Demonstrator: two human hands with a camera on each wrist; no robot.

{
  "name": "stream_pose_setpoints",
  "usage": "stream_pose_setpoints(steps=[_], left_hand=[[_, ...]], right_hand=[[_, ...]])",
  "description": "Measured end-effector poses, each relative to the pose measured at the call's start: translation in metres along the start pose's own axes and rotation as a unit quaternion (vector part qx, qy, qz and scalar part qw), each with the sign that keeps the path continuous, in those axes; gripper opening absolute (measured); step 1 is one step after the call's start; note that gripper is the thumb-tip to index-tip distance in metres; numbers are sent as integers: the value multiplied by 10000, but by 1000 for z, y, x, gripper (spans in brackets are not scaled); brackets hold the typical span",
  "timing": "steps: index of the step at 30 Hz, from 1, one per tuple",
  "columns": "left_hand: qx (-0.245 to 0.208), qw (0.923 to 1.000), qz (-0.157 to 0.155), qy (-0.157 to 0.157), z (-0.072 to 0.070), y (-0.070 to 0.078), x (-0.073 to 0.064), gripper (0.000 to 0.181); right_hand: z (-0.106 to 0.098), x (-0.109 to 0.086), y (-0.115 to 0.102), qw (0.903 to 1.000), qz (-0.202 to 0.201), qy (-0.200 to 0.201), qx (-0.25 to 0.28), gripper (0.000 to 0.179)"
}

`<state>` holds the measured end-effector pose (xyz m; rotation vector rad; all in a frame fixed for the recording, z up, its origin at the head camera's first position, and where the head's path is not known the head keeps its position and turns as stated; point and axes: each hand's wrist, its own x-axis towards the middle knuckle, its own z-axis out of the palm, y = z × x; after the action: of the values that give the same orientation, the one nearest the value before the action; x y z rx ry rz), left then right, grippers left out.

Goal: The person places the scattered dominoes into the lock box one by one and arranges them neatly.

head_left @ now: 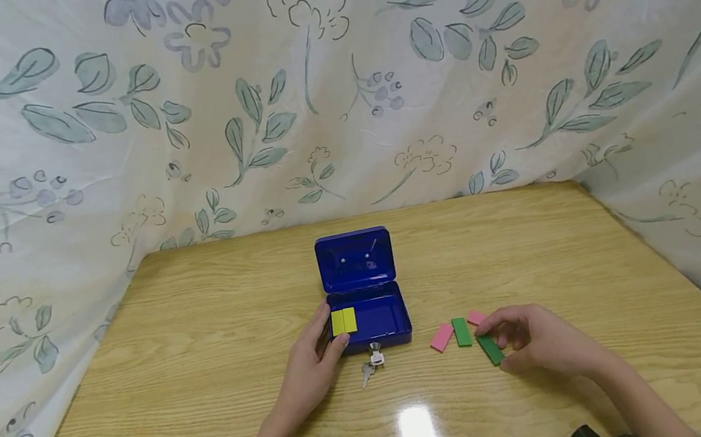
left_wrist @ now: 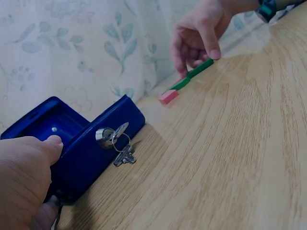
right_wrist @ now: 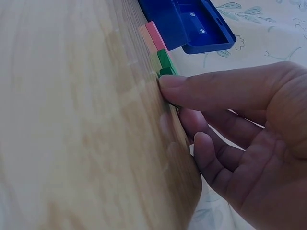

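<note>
A blue metal cash box (head_left: pixel 381 312) stands on the table with its lid (head_left: pixel 355 261) raised. Two yellow blocks (head_left: pixel 343 321) lie side by side at the left inside it. My left hand (head_left: pixel 311 364) grips the box's left side, its thumb over the front corner. Keys (left_wrist: pixel 125 155) hang from the lock on the front wall. To the right, my right hand (head_left: pixel 539 341) pinches a green block (head_left: pixel 490 350) at its ends between thumb and fingers, close over the table. Another green block (head_left: pixel 461 332) lies just left of it.
One pink block (head_left: pixel 442 338) lies left of the green ones, and a second pink block (head_left: pixel 476 317) is partly hidden behind my right fingers. The wooden table (head_left: pixel 232 289) runs back to a flowered cloth (head_left: pixel 333 100) that hangs behind and at both sides.
</note>
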<state>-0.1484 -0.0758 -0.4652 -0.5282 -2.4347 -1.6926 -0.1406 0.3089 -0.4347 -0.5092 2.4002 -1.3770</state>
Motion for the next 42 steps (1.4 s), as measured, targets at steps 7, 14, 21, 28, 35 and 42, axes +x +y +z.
stream_pose_setpoints(steps=[7,14,21,28,35,42], left_hand=[[57,9999,-97,-14,0,1,-1,64],[-14,9999,-160,-29,0,4,-1,63],[-135,9998,-114,-3,0,4,-1,62],[134,9999,-79,-33,1,1,-1,63],[78,9999,-72,10,1,0,-2,63],[21,9996,-245,105,0,18,-1,60]], right_hand=[[0,0,1,9995,51,161,-251,51],[2,0,1,9985,196,397,-332,54],[3,-1,2,9971,-72,619,-426,52],[2,-1,0,9971,-145,704,-269,52],[2,-2,-3,9950,-147,983,-133,53],[2,-1,-5,9923,-373,1176,-49,51]])
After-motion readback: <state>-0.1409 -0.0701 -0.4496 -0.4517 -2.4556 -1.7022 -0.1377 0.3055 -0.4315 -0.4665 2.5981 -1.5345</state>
